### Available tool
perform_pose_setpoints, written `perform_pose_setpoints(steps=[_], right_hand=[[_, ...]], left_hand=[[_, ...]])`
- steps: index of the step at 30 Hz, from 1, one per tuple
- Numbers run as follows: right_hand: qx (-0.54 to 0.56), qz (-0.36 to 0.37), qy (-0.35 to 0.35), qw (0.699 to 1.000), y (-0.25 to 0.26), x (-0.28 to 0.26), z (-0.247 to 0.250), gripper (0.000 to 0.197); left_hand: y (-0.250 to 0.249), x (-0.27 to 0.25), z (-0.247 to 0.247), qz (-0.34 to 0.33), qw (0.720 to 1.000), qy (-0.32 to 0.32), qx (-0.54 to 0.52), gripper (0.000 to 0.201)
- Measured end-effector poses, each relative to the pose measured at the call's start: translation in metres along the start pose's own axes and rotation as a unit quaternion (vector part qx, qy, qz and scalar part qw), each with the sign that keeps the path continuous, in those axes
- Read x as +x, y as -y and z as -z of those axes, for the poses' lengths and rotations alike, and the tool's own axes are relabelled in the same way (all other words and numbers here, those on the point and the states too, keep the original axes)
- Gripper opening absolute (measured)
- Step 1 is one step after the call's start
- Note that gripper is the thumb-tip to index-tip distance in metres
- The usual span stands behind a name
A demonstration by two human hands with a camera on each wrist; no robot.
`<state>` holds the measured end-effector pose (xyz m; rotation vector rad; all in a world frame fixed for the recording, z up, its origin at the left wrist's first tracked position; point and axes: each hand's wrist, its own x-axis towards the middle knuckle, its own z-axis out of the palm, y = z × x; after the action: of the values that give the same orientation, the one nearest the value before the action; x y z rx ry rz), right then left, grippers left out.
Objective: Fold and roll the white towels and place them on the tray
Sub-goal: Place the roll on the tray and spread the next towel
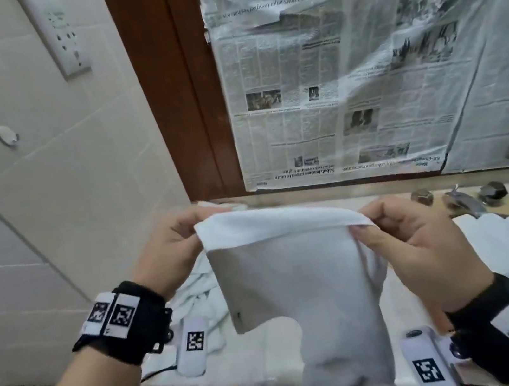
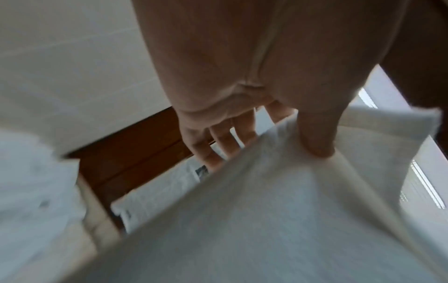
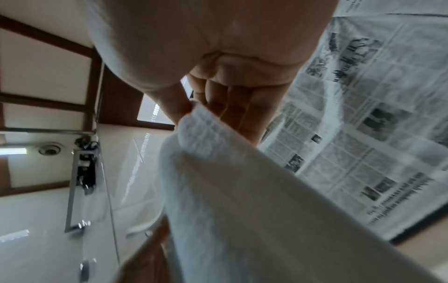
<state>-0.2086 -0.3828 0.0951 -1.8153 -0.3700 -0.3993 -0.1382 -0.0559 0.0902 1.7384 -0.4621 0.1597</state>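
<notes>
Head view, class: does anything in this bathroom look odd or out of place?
Yes. Newspaper sheets cover the wood-framed panel above the counter, and they hang upside down and wrinkled. Otherwise the left hand and right hand pinch the top corners of a white towel, which hangs evenly.

Upside-down newspaper print, and barely any of it reads

The newspaper sheets [image 1: 345,78] taped up behind the surface hang upside down, so only bits of headline come through: "Sabah leaders urged to unite" along the bottom edge, "MPWS anjur bengkel" higher up, and something ending in "pasti tiga" at the very top. Body text is too small and blurry. The wrist bands [image 1: 115,313] and the little white tags [image 1: 193,342] only carry black-and-white square marker codes, no letters.
</notes>
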Motion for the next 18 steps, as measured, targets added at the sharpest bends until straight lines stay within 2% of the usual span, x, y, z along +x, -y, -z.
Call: perform_pose_setpoints(steps=[2,4,5,8,11,13,15,18], right_hand=[[-0.042,-0.038,0.034,0.998,-0.021,-0.02,-0.002,0.018],[-0.106,-0.091,0.087,0.986,-0.043,-0.038,-0.004,0.011],[-0.132,-0.125,0.111,0.977,-0.05,-0.047,-0.006,0.003],[-0.13,-0.179,0.151,0.963,-0.055,-0.07,-0.016,0.03],[-0.1,-0.136,0.103,0.98,-0.045,-0.084,-0.027,0.045],[-0.098,-0.107,0.058,0.988,-0.041,-0.089,-0.031,0.043],[-0.122,-0.082,0.028,0.989,-0.041,-0.093,-0.031,0.034],[-0.177,-0.063,0.032,0.982,-0.046,-0.097,-0.026,0.028]], left_hand=[[0.014,-0.021,-0.018,0.064,0.994,-0.023,-0.083,0.03],[0.015,-0.034,-0.037,0.088,0.994,-0.04,-0.058,0.058],[0.011,-0.039,-0.046,0.081,0.996,-0.039,-0.018,0.059],[-0.007,-0.043,-0.071,0.041,0.991,0.013,0.127,0.034],[-0.01,-0.045,-0.089,0.027,0.958,0.12,0.259,0.014],[-0.005,-0.045,-0.094,0.037,0.942,0.148,0.298,0.007],[-0.002,-0.046,-0.098,0.035,0.933,0.162,0.321,0.009],[0.001,-0.049,-0.103,0.03,0.921,0.182,0.343,0.011]])
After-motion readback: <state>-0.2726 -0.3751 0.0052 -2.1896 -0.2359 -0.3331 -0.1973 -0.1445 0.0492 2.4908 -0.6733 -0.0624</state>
